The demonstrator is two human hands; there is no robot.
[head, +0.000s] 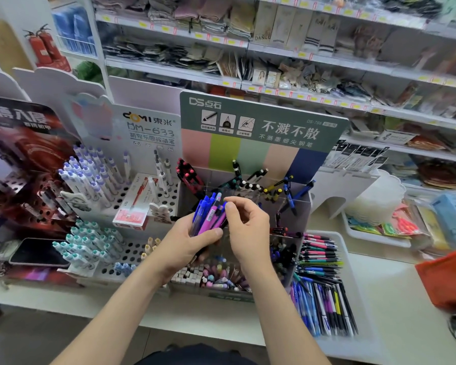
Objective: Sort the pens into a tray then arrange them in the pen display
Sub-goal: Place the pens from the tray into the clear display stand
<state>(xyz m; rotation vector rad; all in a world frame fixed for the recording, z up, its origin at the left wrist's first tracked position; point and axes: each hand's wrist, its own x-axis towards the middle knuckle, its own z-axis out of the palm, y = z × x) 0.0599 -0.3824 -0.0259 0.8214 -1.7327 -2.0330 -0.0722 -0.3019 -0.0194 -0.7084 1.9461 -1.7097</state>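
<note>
Your left hand (190, 241) gripped a bundle of blue and purple plastic click pens (208, 216), likely light, stiff and slick; your right hand's (248, 227) fingers (230, 206) pinched one pen's top at the bundle's one o'clock.

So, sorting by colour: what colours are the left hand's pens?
Blue and purple pens, head view.

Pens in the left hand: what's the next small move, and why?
The left hand grips a bundle of blue and purple pens upright, and the right hand pinches the top of one. The display behind them holds pens standing in clear compartments, roughly by colour. So probably: lift that one pen out and stand it in the matching compartment.
</note>
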